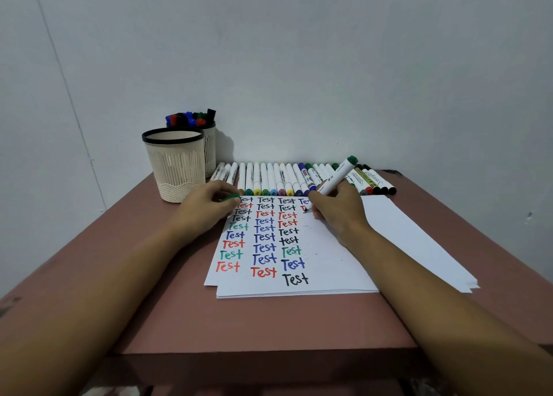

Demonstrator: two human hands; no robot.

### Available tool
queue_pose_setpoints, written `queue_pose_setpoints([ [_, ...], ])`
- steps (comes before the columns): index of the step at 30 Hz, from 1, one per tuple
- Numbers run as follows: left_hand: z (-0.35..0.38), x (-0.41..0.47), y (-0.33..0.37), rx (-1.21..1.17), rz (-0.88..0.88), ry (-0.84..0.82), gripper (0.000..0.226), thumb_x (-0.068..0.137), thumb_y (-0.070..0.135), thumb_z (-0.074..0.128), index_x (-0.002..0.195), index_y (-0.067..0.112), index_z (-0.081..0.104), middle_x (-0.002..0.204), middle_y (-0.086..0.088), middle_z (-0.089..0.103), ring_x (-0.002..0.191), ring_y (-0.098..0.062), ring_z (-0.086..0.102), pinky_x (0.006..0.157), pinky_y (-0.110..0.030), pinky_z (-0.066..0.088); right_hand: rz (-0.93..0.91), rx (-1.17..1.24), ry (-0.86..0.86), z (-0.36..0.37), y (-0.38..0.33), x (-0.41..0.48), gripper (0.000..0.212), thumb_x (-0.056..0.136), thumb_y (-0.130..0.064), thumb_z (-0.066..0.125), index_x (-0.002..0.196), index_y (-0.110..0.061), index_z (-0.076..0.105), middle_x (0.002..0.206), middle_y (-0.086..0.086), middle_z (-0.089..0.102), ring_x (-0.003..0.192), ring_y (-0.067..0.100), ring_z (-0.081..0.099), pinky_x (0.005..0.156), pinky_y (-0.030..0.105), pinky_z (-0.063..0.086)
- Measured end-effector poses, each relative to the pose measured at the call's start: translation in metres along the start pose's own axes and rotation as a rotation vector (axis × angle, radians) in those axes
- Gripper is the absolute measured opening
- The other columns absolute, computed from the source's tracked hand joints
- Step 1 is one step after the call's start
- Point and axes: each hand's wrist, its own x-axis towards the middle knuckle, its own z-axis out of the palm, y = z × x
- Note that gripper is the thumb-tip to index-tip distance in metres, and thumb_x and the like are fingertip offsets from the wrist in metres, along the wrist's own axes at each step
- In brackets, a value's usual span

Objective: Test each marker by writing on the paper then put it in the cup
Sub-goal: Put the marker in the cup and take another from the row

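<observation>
Mid-test: right hand (335,213) grips the green marker (336,175), tip on the paper (344,261). Left hand (209,204) pinches its cap (231,198) at the sheet's corner. Next, I'd guess: recap, then drop it in the cup (175,168).

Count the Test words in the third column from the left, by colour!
black words: 5
red words: 2
green words: 1
blue words: 1
Total: 9
</observation>
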Motion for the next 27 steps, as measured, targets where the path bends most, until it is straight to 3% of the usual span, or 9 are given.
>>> queue_pose_setpoints([
  [5, 0.0013, 0.0005, 0.0005, 0.009, -0.044, 0.025, 0.013, 0.085, 0.019, 0.067, 0.096, 0.014, 0.061, 0.089, 0.0, 0.064, 0.086, -0.016, 0.061, 0.065, -0.014, 0.042, -0.031, -0.076, -0.002, 0.0025, 0.0005, -0.0011, 0.013, 0.08, -0.012, 0.066, 0.078, -0.01, 0.053, 0.072, 0.006, 0.055, 0.065, 0.019, 0.053, 0.068, 0.039, 0.051],
  [9, 0.0013, -0.0002, 0.0009, 0.02, -0.041, 0.018, 0.011, 0.085, 0.019, 0.067, 0.093, 0.015, 0.062, 0.083, 0.007, 0.062, 0.083, -0.014, 0.06, 0.064, -0.015, 0.041, -0.015, -0.072, -0.003, 0.0007, -0.0017, -0.0033, 0.014, 0.081, -0.014, 0.065, 0.077, -0.011, 0.052, 0.072, 0.006, 0.053, 0.064, 0.018, 0.05, 0.065, 0.035, 0.048],
  [14, 0.0004, -0.0001, 0.0014, 0.036, -0.032, 0.01, 0.011, 0.085, 0.019, 0.067, 0.093, 0.014, 0.063, 0.084, 0.006, 0.063, 0.083, -0.013, 0.059, 0.065, -0.016, 0.041, -0.015, 0.043, 0.133, -0.0029, -0.0014, -0.0019, 0.014, 0.079, -0.012, 0.063, 0.075, -0.011, 0.05, 0.073, 0.007, 0.054, 0.061, 0.018, 0.049, 0.059, 0.03, 0.044],
  [20, -0.0004, 0.0003, 0.0005, 0.051, -0.025, 0.001, 0.01, 0.085, 0.02, 0.067, 0.093, 0.015, 0.063, 0.086, 0.007, 0.063, 0.086, -0.014, 0.059, 0.069, -0.019, 0.043, -0.015, -0.046, 0.051, -0.0005, -0.0012, -0.0025, 0.015, 0.079, -0.011, 0.066, 0.075, -0.012, 0.052, 0.072, 0.006, 0.055, 0.065, 0.019, 0.053, 0.066, 0.035, 0.05],
  [27, 0.0013, 0.001, -0.0001, 0.049, -0.037, 0.009, 0.008, 0.085, 0.02, 0.067, 0.091, 0.018, 0.063, 0.085, 0.006, 0.063, 0.084, -0.013, 0.059, 0.067, -0.018, 0.042, -0.021, -0.071, 0.058, -0.0013, -0.0017, -0.0029, 0.015, 0.079, -0.011, 0.066, 0.075, -0.013, 0.052, 0.072, 0.005, 0.056, 0.061, 0.019, 0.053, 0.064, 0.034, 0.051],
])
